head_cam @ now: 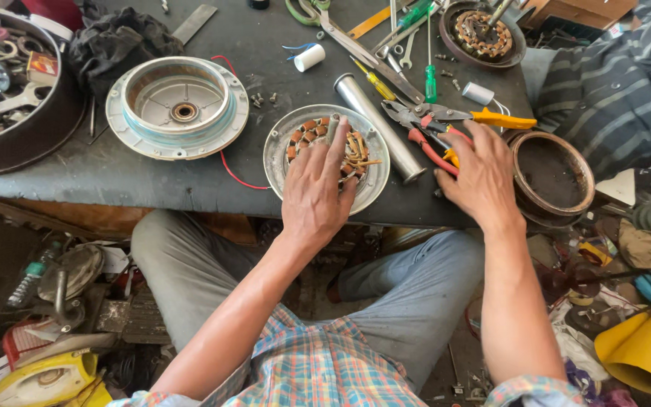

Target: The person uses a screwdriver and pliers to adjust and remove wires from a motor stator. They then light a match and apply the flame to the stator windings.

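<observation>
Down on the dark desk my left hand lay flat over the round metal plate that carried a ring of copper-wound coils, the fingers loosely spread and resting on the windings, gripping nothing. Thin yellowish slips stuck out of the coil ring just right of my fingertips. That plate sat near the desk's near edge, about the middle of it. My right hand rested further right, the fingers bent down onto the red and yellow handles of a pair of pliers lying there; I could not tell whether they had closed around the handles or only touched them. Between my two hands lay a shiny metal tube, slanting from far left to near right, its near end just beside the plate. Left of the plate stood a pale round motor housing, open side up with a bearing at its centre, and a thin red wire curled from it toward the near edge. Just right of my right hand sat a rusty brown round cover. Farther off lay a yellow-handled cutter, a green screwdriver, a small white roll and another wound coil ring in a dark dish. At the far left a big dark bowl held odd metal parts.
</observation>
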